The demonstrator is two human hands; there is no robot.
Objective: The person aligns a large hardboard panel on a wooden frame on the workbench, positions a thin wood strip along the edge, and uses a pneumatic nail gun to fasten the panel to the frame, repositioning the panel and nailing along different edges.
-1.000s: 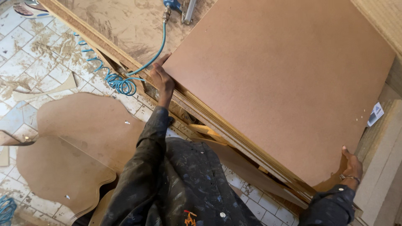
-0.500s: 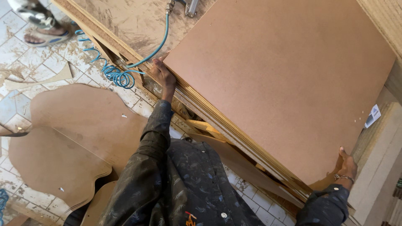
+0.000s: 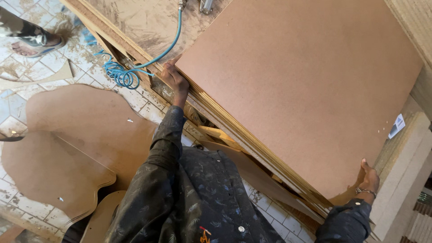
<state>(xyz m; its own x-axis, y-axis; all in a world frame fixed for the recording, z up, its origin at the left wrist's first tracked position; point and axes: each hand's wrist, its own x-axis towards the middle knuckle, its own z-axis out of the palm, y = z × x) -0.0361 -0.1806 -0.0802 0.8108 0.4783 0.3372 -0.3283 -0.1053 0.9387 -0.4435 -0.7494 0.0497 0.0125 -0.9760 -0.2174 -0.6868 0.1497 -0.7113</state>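
The left hand [image 3: 174,80] is clamped on the near-left corner of a large brown fibreboard sheet [image 3: 297,85]; the right hand [image 3: 369,180] grips its near-right corner. The sheet lies flat on the counter [image 3: 144,22], stretching away from both hands, its near edge running diagonally between them. A coiled blue air hose [image 3: 121,74] hangs just beside the left hand. Curved board offcuts [image 3: 76,144] lie on the tiled floor [image 3: 27,67].

Bright even daylight, soft shadows, sharp focus, slight wide-angle distortion
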